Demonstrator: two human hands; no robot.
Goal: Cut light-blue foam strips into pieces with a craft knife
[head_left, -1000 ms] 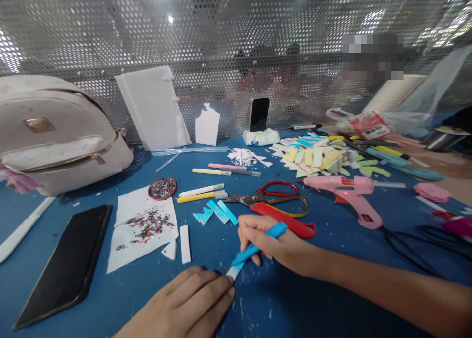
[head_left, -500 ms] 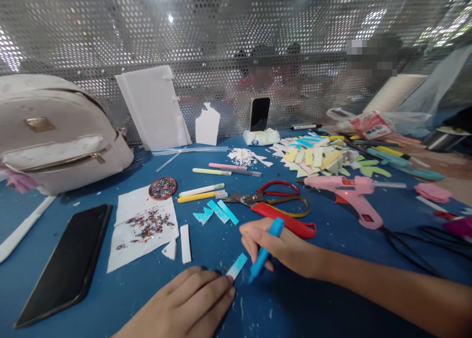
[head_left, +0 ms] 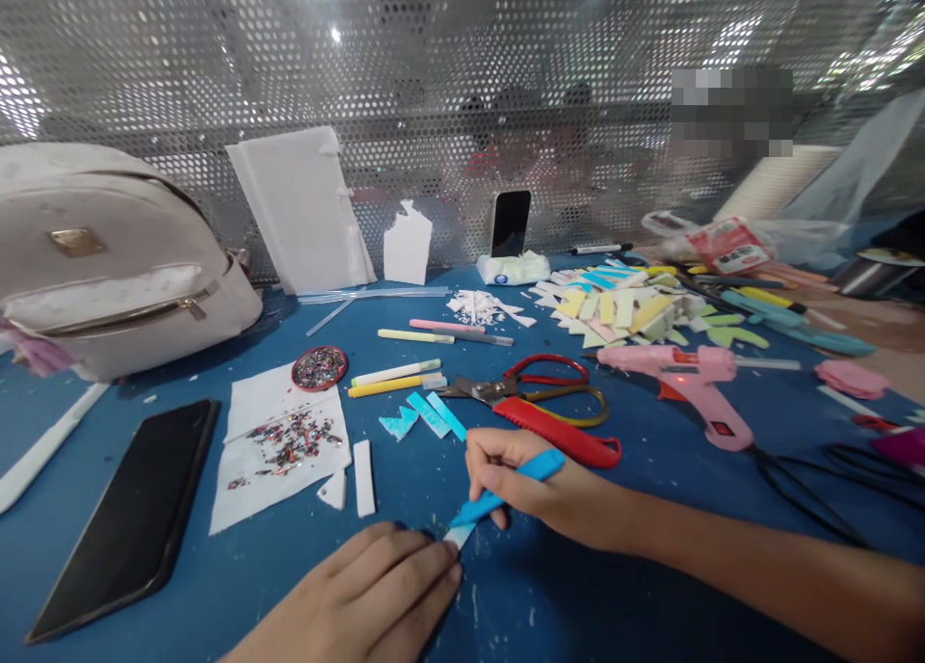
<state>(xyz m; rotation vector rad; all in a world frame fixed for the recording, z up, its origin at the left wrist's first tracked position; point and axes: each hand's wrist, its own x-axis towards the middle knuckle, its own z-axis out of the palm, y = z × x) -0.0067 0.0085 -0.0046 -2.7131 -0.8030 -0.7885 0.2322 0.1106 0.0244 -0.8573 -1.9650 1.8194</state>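
Note:
My right hand (head_left: 535,485) is wrapped round a blue marker (head_left: 541,465). The marker slants down to the left, with its tip at a short foam-like strip (head_left: 463,536) coloured white and blue. At the strip's near end, the fingertips of my left hand (head_left: 390,581) hold it down on the blue table. Part of the strip is hidden under the marker and fingers. Just beyond my right hand lie several blue-coloured cut pieces (head_left: 428,415) and a red-handled cutter (head_left: 556,434). A plain white strip (head_left: 365,478) lies beyond my left hand.
Scissors (head_left: 535,388), several other markers (head_left: 394,385) and a pink glue gun (head_left: 686,369) lie farther back. At left are a phone (head_left: 130,518), a paper sheet (head_left: 231,499) with glittery bits, and a backpack (head_left: 122,249). Cut scraps (head_left: 621,311) are heaped at right.
My right hand has tilted the marker lower and brought its tip leftward from beside the strip onto it. My left hand has stayed in place.

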